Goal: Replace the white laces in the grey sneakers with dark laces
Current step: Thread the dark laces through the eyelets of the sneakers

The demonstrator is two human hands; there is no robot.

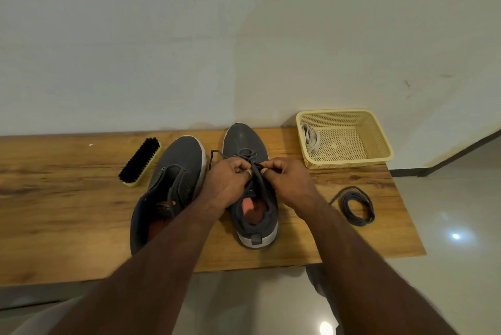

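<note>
Two grey sneakers stand on a wooden table. The right sneaker has a dark lace threaded through its front eyelets, with a loose end trailing off to its left. My left hand and my right hand meet over its tongue, and each pinches a strand of that lace. The left sneaker shows no lace in its eyelets. A second dark lace lies coiled on the table to the right. White laces lie folded in a cream basket.
A black-bristled shoe brush lies left of the sneakers. The basket sits at the table's back right corner against a pale wall. The table's right edge and front edge drop to a glossy tiled floor.
</note>
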